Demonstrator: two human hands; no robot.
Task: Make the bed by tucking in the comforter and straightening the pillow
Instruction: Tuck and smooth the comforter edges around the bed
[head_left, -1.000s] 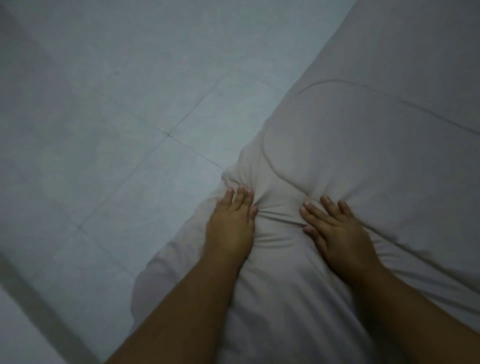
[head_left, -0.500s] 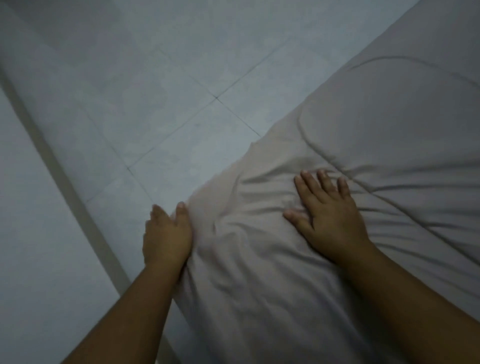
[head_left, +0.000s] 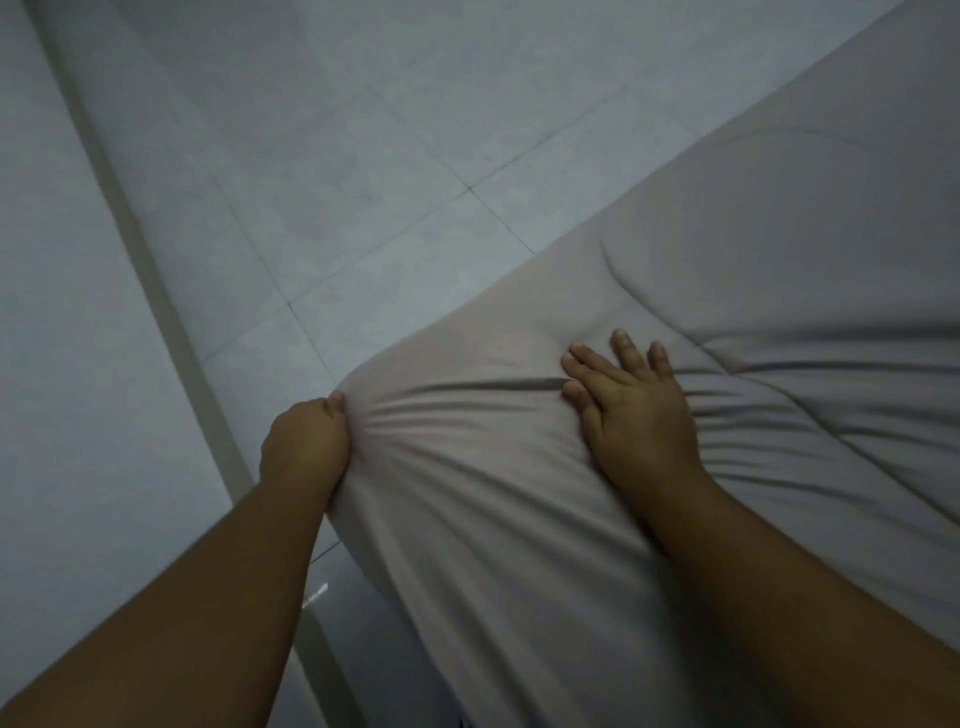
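A pale grey quilted comforter (head_left: 753, 270) covers the bed across the right half of the view. My left hand (head_left: 306, 447) grips a bunch of the comforter at the bed's corner, and creases fan out from that grip. On top of the bed, my right hand (head_left: 634, 410) lies flat with fingers spread, pressing the fabric just right of the corner. No pillow is in view.
A light tiled floor (head_left: 337, 171) fills the upper left. A wall (head_left: 62, 364) with a darker baseboard strip runs diagonally down the left side, close to the bed's corner.
My left hand has closed on the comforter at the corner, pulling the fabric into tight creases. My right hand stays flat on top. The view has shifted slightly.
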